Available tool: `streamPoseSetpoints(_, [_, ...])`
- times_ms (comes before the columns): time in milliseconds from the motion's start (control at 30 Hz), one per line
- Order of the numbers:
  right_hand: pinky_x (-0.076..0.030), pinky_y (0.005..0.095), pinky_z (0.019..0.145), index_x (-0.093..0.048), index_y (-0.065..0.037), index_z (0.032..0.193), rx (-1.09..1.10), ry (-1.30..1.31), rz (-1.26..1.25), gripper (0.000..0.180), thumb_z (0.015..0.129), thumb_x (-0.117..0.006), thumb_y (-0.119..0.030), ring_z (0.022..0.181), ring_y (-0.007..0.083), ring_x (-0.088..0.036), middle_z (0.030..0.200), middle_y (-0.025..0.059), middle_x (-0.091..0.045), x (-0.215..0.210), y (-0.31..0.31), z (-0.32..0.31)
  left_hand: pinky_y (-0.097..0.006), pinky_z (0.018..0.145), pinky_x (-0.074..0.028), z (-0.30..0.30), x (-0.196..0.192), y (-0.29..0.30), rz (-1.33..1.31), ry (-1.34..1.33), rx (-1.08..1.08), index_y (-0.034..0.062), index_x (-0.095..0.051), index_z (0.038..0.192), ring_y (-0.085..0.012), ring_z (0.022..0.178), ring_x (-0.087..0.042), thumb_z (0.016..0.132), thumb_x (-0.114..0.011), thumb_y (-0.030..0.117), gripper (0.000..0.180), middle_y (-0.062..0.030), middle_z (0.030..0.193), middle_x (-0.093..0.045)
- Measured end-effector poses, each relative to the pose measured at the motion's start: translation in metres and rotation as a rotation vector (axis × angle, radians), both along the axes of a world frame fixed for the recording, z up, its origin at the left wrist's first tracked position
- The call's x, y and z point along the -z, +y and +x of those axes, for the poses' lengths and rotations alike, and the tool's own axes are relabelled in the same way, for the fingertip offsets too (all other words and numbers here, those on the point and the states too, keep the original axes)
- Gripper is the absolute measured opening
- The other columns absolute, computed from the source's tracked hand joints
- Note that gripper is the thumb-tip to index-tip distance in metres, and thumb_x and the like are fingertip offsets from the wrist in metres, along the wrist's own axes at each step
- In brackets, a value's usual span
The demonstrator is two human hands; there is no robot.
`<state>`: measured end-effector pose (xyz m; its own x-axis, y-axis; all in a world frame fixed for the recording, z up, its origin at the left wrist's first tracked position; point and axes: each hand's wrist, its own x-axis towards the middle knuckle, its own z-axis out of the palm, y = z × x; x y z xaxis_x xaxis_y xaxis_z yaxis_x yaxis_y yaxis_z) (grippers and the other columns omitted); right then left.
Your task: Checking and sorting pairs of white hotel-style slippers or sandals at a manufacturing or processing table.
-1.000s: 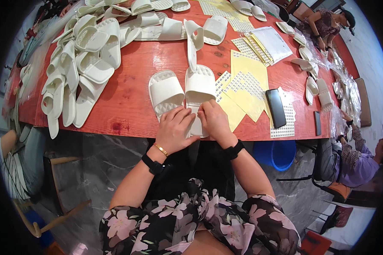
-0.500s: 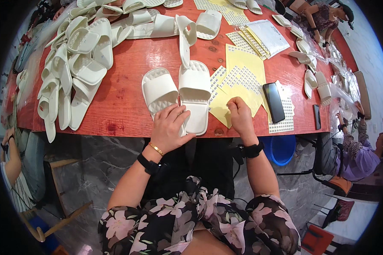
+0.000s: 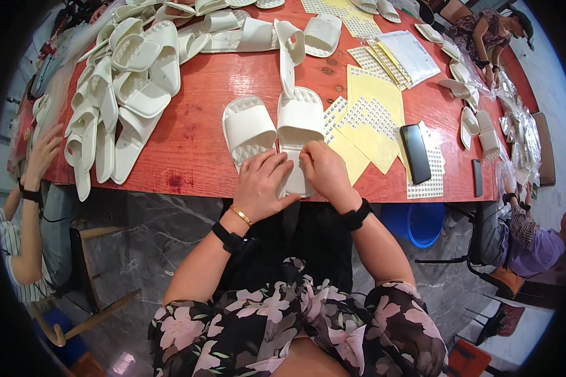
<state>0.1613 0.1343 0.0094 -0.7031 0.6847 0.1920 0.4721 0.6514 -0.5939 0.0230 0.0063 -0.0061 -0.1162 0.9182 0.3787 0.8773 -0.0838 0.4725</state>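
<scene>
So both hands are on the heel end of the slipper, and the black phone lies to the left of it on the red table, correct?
Not quite: the head view shows the black phone to the right of the slipper, on the red table. Left hand and right hand do rest on its heel end.

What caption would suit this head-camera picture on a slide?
Both hands, left hand and right hand, rest on a white slipper on the red table.

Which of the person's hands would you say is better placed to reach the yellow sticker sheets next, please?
Probably the right hand: it rests on the right slipper, directly beside the yellow sticker sheets. The left hand sits farther away, by the left slipper.
</scene>
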Motion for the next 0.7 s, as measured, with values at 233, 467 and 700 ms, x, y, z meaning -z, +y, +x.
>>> streamPoseSetpoints(233, [-0.051, 0.0438, 0.068, -0.057, -0.006, 0.088, -0.002, -0.107, 0.12, 0.011, 0.087, -0.062, -0.016, 0.08, 0.0342, -0.062, 0.087, 0.0142, -0.061, 0.004, 0.0, -0.008, -0.044, 0.101, -0.034, 0.001, 0.0, 0.0, -0.01, 0.004, 0.004, 0.0095, -0.064, 0.117, -0.0278, 0.125, -0.047, 0.067, -0.079, 0.041, 0.062, -0.0071, 0.129, -0.057])
streamPoseSetpoints(467, [-0.051, 0.045, 0.072, -0.057, -0.004, 0.094, 0.091, -0.143, -0.1, 0.017, 0.085, -0.065, -0.017, 0.084, 0.0362, -0.064, 0.092, 0.0159, -0.064, -0.004, 0.005, -0.011, -0.044, 0.1, -0.035, 0.0, 0.0, 0.0, 0.0, 0.004, 0.0, 0.009, -0.064, 0.116, -0.0282, 0.124, -0.048, 0.066, -0.079, 0.041, 0.061, -0.0074, 0.128, -0.057])
streamPoseSetpoints(700, [-0.051, 0.0454, 0.071, -0.058, -0.004, 0.097, 0.199, -0.024, -0.112, 0.02, 0.085, -0.067, -0.018, 0.082, 0.0375, -0.066, 0.088, 0.0166, -0.067, 0.009, 0.005, -0.01, -0.042, 0.098, -0.037, 0.006, -0.014, 0.008, -0.07, 0.039, 0.02, 0.0076, -0.062, 0.116, -0.0286, 0.119, -0.05, 0.068, -0.079, 0.042, 0.061, -0.0089, 0.122, -0.058])
